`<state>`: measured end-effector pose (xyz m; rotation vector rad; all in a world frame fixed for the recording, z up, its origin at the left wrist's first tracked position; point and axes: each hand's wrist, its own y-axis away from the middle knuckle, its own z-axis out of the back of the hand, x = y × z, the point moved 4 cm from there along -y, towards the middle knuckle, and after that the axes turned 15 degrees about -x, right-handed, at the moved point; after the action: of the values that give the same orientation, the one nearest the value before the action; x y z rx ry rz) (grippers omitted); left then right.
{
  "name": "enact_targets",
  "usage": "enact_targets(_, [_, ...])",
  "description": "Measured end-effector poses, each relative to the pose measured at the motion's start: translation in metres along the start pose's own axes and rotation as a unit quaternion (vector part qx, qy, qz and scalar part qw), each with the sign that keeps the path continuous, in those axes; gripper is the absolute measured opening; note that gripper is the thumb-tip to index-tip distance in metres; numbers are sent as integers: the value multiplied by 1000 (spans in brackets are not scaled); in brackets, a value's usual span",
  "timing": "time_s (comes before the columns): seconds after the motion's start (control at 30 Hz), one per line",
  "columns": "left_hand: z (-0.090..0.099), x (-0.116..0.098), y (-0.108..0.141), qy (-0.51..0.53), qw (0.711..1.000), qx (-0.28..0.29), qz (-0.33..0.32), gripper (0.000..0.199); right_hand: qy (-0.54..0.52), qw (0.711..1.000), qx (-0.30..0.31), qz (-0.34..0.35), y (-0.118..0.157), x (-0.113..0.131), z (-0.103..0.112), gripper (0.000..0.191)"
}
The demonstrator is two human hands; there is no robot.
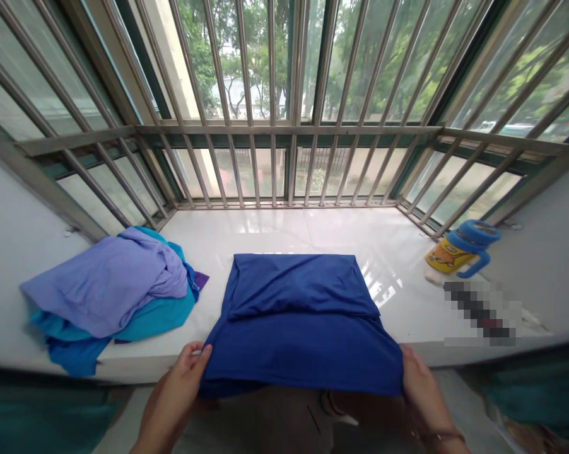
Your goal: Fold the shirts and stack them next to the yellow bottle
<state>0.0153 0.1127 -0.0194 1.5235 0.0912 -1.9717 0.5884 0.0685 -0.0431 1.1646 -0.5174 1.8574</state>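
Observation:
A dark blue cloth (298, 347) lies partly folded on the white window sill, its far part doubled over and its near part hanging past the sill's front edge. My left hand (185, 378) pinches the near left corner between thumb and fingers. At the near right corner, my right hand (421, 384) is closed on the fabric, with its fingertips hidden behind the cloth. Between both hands the near edge is stretched wide.
A heap of lilac and teal clothes (109, 284) lies on the left of the sill (284, 230). On the right stands a yellow and blue cup (459, 249) beside a blurred-out dark item (478, 309). Metal bars (289, 130) line the window behind.

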Motion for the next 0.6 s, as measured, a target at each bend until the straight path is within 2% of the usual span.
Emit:
enact_targets(0.07, [-2, 16, 15, 54, 993, 80, 70, 65, 16, 997, 63, -32, 7, -5, 3, 70])
enact_targets(0.13, [0, 30, 27, 50, 980, 157, 107, 59, 31, 990, 130, -37, 16, 0, 10, 69])
enact_targets(0.2, [8, 38, 34, 18, 972, 200, 120, 57, 22, 983, 176, -42, 24, 11, 21, 67])
enact_targets(0.27, [20, 38, 37, 10, 966, 215, 144, 59, -6, 977, 196, -83, 26, 24, 36, 68])
enact_targets(0.37, [37, 20, 37, 57, 959, 170, 220, 54, -78, 964, 192, -169, 18, 41, 55, 69])
enact_targets(0.47, [35, -14, 31, 169, 942, 67, 283, 44, -172, 947, 172, -208, 0, 56, 52, 67])
enact_targets(0.53, [17, -39, 21, 263, 929, 23, 258, 36, -250, 935, 148, -204, -10, 65, 36, 61])
enact_targets(0.6, [-11, -60, 11, 322, 931, 33, 169, 40, -312, 929, 135, -148, -17, 76, 10, 56])
